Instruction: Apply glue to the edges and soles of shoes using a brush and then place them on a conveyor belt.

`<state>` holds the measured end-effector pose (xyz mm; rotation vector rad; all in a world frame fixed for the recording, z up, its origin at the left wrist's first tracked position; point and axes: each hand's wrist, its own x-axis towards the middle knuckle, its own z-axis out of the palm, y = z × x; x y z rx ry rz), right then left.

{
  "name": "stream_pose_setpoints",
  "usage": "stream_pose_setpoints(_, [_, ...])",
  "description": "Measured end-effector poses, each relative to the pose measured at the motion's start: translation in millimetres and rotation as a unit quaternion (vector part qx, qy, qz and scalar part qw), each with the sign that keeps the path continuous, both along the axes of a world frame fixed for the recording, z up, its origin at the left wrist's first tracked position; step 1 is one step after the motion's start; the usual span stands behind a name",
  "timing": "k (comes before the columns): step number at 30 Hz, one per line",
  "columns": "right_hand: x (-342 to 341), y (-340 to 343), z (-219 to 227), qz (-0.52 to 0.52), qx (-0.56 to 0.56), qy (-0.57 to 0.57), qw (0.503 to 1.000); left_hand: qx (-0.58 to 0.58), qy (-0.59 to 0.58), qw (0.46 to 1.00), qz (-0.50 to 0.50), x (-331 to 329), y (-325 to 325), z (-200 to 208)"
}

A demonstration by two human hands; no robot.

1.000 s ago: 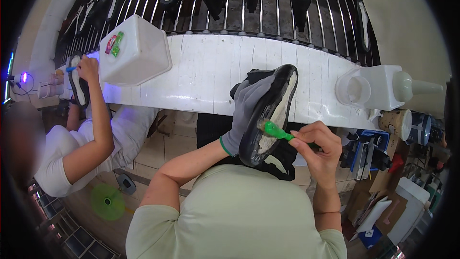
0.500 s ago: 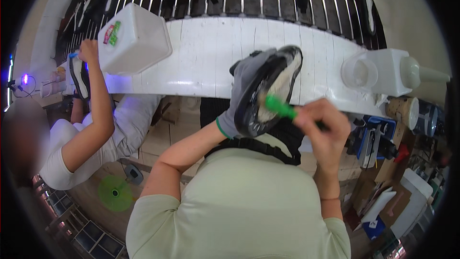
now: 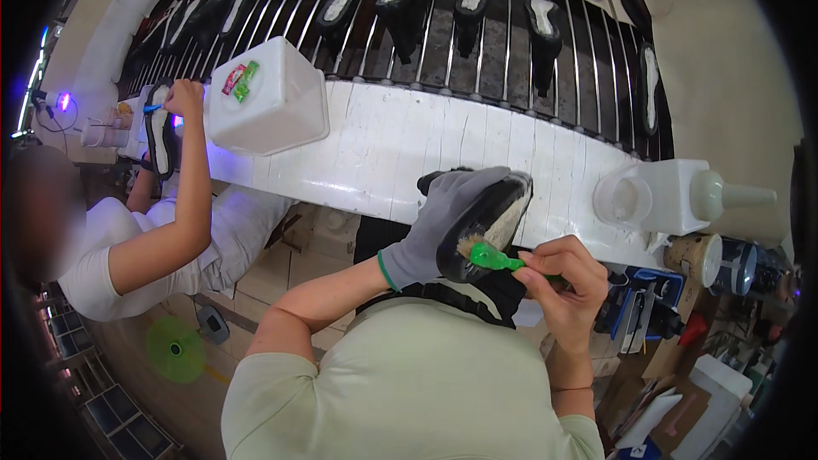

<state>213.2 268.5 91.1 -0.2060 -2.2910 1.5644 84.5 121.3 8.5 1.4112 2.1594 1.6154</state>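
Observation:
Over the near edge of the white bench, my left hand [image 3: 445,215], in a grey glove with a green cuff, is closed round a black shoe upper [image 3: 521,191]. The shoe's underside faces up, with a pale, cream-coloured middle and a dark rim. My bare right hand [image 3: 566,283] pinches the handle of a green brush [image 3: 494,259]. The brush's bristles touch the underside near the end closest to me. Some of the shoe is hidden behind the glove.
A white square container [image 3: 268,98] with small wrappers on top stands on the bench [image 3: 383,149]. At right are a clear cup [image 3: 623,198] and a white bottle [image 3: 682,196]. Beyond, a roller conveyor [image 3: 503,55] carries several shoes. A co-worker's arm [image 3: 192,187] holds a blue brush at left.
My view has tilted so more of the conveyor shows. The brush has gone from blurred to sharper, and its bristles now rest lower on the underside, toward the near end.

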Motion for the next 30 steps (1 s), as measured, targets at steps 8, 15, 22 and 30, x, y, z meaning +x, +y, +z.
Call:
stream_pose_setpoints(8, [-27.0, 23.7, 17.8, 0.033, 0.165, 0.066, 0.984, -0.027, -0.114, 0.981, -0.157, -36.2, 3.0, 29.1])
stream_pose_setpoints(15, [-63.3, 58.9, 32.6, 0.040, 0.321, 0.129, 0.937, -0.206, -0.267, 0.896, -0.289, -89.4, 18.4, 41.3])
stream_pose_setpoints(22, [-76.1, 84.5, 47.8, 0.109, 0.396, 0.078, 0.908, -0.289, -0.234, 0.850, -0.373, -128.4, 46.4, 13.6])
stream_pose_setpoints(30, [-56.7, 90.4, 38.4, 0.080, 0.243, -0.040, 0.966, -0.250, -0.230, 0.895, -0.290, -122.3, 39.8, 30.2])
